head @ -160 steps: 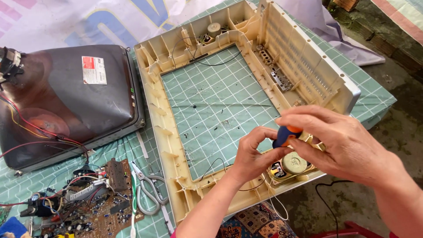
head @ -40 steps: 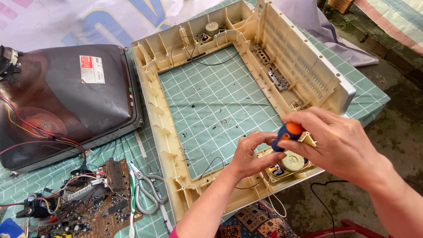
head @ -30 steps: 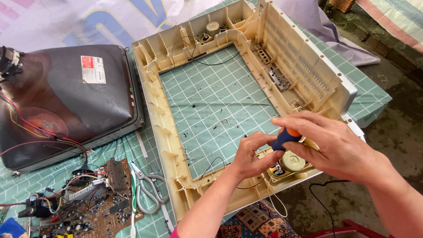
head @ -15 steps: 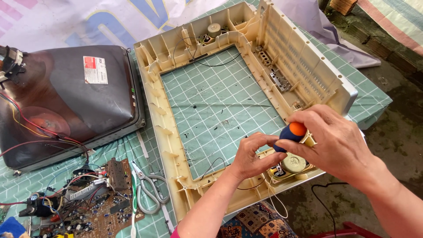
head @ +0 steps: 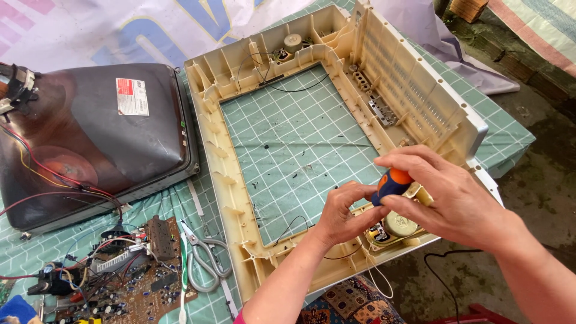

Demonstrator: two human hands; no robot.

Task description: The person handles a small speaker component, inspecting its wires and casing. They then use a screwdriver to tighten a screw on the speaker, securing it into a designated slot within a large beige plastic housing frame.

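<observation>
While my right hand [head: 447,201] grips the screwdriver [head: 391,185] and my left hand [head: 343,215] pinches its shaft, the speaker [head: 401,225] sits below in the casing [head: 225,180].

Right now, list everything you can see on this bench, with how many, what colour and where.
television front frame: one, cream, centre, lying face down.
picture tube: one, dark grey, left, red and black wires trailing off it.
circuit board: one, brown, lower left.
scissors: one pair, grey handles, between board and frame.
speakers: two, one at the frame's far corner, one at its near corner.
checked cloth: one, green, covering the table.
screwdriver: one, orange and blue handle, over the near speaker.
left hand: steadying the screwdriver's lower end.
right hand: gripping its handle.
</observation>
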